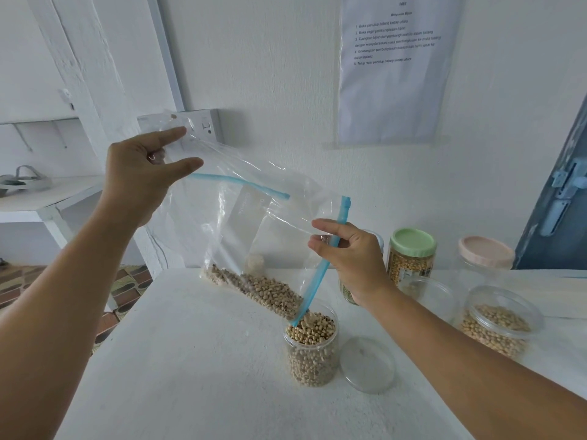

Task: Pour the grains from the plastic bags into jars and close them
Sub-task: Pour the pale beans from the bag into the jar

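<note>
- The pouring step is in progress: the zip bag [254, 223] hangs tilted over the open jar [313, 347], and its lower corner, at the end of the blue zip strip [320, 274], reaches into the mouth of the jar.
- The left hand [143, 176] holds the raised bottom end of the bag high, pinching the plastic between thumb and fingers.
- The right hand [352, 252] pinches the blue strip near the bag opening, with fingers curled around it, and guides the mouth of the bag.
- The black-eyed peas [263, 292] still lie along the low edge of the bag; the jar looks almost full, heaped to the rim.
- I judge that the next move needs a slow flow, or a stop, because the rest may spill on the bench [190, 360].
- After this the clear lid [367, 365], lying flat just beside the jar, must go on it.
- To the right stand another open jar of pale grains [497, 325], a closed jar with a green lid [412, 255] and an empty-looking one with a pink lid [486, 252].
- These are near the right forearm, so a wide elbow movement could hit them.
- A printed sheet [394, 68] hangs on the wall.
</note>
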Motion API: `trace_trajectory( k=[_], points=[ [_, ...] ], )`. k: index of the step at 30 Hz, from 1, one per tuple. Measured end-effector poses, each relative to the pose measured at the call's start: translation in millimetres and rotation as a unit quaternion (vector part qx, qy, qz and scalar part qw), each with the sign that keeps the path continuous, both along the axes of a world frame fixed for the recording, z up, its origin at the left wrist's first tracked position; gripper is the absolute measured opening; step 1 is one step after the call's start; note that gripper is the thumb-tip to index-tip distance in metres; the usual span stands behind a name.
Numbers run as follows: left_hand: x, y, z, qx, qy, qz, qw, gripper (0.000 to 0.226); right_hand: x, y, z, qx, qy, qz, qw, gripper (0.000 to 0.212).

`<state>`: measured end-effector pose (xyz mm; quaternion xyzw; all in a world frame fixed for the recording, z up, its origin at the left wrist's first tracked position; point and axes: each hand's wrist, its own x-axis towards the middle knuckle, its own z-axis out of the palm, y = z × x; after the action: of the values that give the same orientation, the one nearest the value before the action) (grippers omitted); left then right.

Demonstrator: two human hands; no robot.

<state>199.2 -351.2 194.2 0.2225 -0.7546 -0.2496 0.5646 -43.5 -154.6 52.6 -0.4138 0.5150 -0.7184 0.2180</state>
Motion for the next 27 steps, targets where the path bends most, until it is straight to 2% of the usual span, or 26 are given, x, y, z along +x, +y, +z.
trace_trajectory(
  k=[17,27],
  points=[
    [-5.2,3.3,-4.0,0.006,-0.004,-0.007,1.0,0.059,-4.3,4.9,-5.5,-0.009,0.0,-0.002,1.0,0.03],
    [-8.7,9.7,2.4,-0.004,-0.011,-0.005,1.0,0.048,-4.7,6.1,-5.4,-0.014,-0.01,-0.002,1.0,0.03]
  ],
)
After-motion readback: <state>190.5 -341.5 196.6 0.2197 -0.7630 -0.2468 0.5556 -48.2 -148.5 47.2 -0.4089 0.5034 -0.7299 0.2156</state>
